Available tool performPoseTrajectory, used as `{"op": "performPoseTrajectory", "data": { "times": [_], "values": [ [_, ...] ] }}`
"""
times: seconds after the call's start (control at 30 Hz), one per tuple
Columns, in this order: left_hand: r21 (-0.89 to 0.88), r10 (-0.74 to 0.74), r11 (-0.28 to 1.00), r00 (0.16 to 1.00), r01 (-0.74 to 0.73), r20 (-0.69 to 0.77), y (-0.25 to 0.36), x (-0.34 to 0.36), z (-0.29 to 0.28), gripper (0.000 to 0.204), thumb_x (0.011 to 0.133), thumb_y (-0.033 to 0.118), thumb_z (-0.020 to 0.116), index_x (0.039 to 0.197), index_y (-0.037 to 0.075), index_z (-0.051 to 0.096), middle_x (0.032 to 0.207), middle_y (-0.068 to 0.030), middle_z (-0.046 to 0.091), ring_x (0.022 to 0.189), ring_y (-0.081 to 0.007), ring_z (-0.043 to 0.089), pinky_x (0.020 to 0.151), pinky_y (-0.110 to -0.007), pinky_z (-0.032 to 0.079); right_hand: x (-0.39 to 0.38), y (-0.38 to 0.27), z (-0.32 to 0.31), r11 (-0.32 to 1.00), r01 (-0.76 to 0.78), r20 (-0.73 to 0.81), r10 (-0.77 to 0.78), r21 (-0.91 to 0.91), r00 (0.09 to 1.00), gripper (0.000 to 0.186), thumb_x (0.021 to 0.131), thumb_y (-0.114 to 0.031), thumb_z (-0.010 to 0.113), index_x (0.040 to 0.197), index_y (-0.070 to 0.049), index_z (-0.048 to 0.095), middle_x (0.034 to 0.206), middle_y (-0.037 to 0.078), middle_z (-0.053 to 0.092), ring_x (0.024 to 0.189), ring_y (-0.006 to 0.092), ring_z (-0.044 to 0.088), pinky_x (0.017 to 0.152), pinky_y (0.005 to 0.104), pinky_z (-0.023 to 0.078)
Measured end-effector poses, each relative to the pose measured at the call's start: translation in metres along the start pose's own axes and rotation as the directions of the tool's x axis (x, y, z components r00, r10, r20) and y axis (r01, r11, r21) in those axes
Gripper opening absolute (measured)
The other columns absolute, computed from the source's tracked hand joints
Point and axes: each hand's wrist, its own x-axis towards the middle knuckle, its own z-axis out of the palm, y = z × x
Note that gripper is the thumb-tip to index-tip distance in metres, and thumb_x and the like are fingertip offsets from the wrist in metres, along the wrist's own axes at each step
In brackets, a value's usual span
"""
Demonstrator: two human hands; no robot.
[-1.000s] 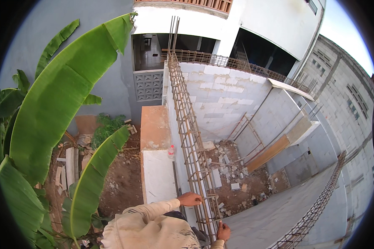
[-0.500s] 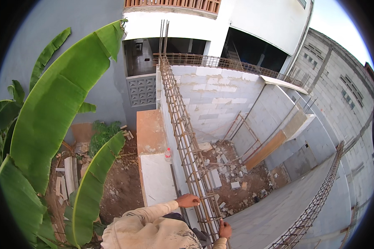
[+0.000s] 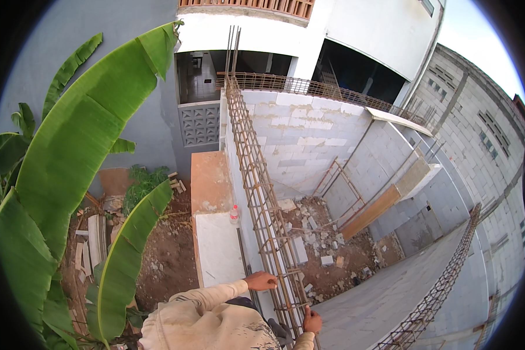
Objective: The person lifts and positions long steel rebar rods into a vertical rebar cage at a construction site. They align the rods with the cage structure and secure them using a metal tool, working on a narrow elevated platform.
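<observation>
A long rusty rebar cage point(image 3: 256, 181) lies along the top of a pale block wall, running away from me. At its near end, my left hand point(image 3: 261, 280) is at the left side, fingers bent together and their tips against the bars. My right hand point(image 3: 312, 321) is lower on the opposite side, closed, with a fingertip raised beside the outer bar. Anything small held in either hand is too fine to make out. Both forearms wear light beige sleeves.
A clear bottle with a red cap point(image 3: 234, 214) stands on the white ledge point(image 3: 216, 245) left of the wall. Banana leaves point(image 3: 79, 137) rise at far left. Rubble point(image 3: 318, 233) covers the ground inside the walls. Another rebar cage point(image 3: 446, 294) runs along the right wall.
The view has shifted slightly. Both hands keep nearly the same places on either side of the rebar cage, with only a slight change in the right hand's pose.
</observation>
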Motion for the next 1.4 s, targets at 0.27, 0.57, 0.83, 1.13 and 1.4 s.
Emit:
{"op": "performPoseTrajectory", "data": {
  "times": [0.27, 0.57, 0.83, 1.13, 1.4],
  "values": [
    [-0.001, 0.028, 1.000, 1.000, -0.028, -0.014, 0.004, -0.011, 0.000, 0.033, 0.095, 0.035, 0.059, 0.114, 0.009, 0.067, 0.108, -0.0125, 0.071, 0.101, -0.0326, 0.067, 0.089, -0.042, 0.050, -0.001, -0.002, -0.002, 1.000, -0.009, 0.038, 0.010, -0.017, 0.999, 0.066, 0.086, -0.067, 0.057, 0.089, -0.004, 0.074, 0.088, 0.026, 0.068, 0.087, 0.0471, 0.064, 0.075, 0.0550, 0.049],
    [0.026, -0.041, 0.999, 0.999, 0.040, 0.035, 0.015, -0.026, -0.008, 0.033, 0.092, 0.034, 0.062, 0.113, 0.009, 0.068, 0.107, -0.0125, 0.071, 0.100, -0.0318, 0.068, 0.088, -0.041, 0.051, -0.010, -0.027, -0.024, 0.996, 0.016, 0.119, -0.006, -0.085, 0.993, 0.059, 0.089, -0.064, 0.053, 0.092, -0.009, 0.075, 0.092, 0.023, 0.070, 0.091, 0.0462, 0.066, 0.078, 0.0550, 0.052],
    [0.031, -0.033, 0.999, 0.998, 0.031, 0.056, 0.007, -0.029, 0.001, 0.035, 0.093, 0.036, 0.062, 0.113, 0.008, 0.068, 0.109, -0.0120, 0.071, 0.101, -0.0314, 0.068, 0.089, -0.041, 0.051, -0.015, -0.027, -0.027, 0.999, 0.026, 0.084, -0.022, -0.045, 0.996, 0.062, 0.088, -0.066, 0.053, 0.096, -0.009, 0.074, 0.093, 0.020, 0.071, 0.089, 0.0424, 0.067, 0.077, 0.0525, 0.052],
    [0.087, -0.073, 0.994, 0.989, 0.062, 0.130, -0.006, -0.038, 0.017, 0.034, 0.094, 0.038, 0.061, 0.115, 0.013, 0.067, 0.109, -0.0114, 0.072, 0.102, -0.0337, 0.067, 0.090, -0.043, 0.051, -0.011, -0.020, -0.020, 0.997, -0.018, 0.126, 0.027, -0.075, 0.992, 0.067, 0.088, -0.070, 0.050, 0.103, -0.009, 0.075, 0.104, 0.021, 0.070, 0.099, 0.0421, 0.065, 0.086, 0.0506, 0.050],
    [0.089, -0.094, 0.993, 0.987, 0.082, 0.134, -0.008, -0.043, 0.022, 0.037, 0.093, 0.038, 0.061, 0.115, 0.008, 0.066, 0.108, -0.0114, 0.072, 0.102, -0.0307, 0.068, 0.089, -0.041, 0.051, -0.006, -0.011, -0.011, 0.997, 0.005, 0.110, 0.004, -0.080, 0.994, 0.068, 0.087, -0.071, 0.051, 0.105, -0.010, 0.075, 0.105, 0.019, 0.071, 0.099, 0.0402, 0.066, 0.086, 0.0495, 0.051]
  ]
}}
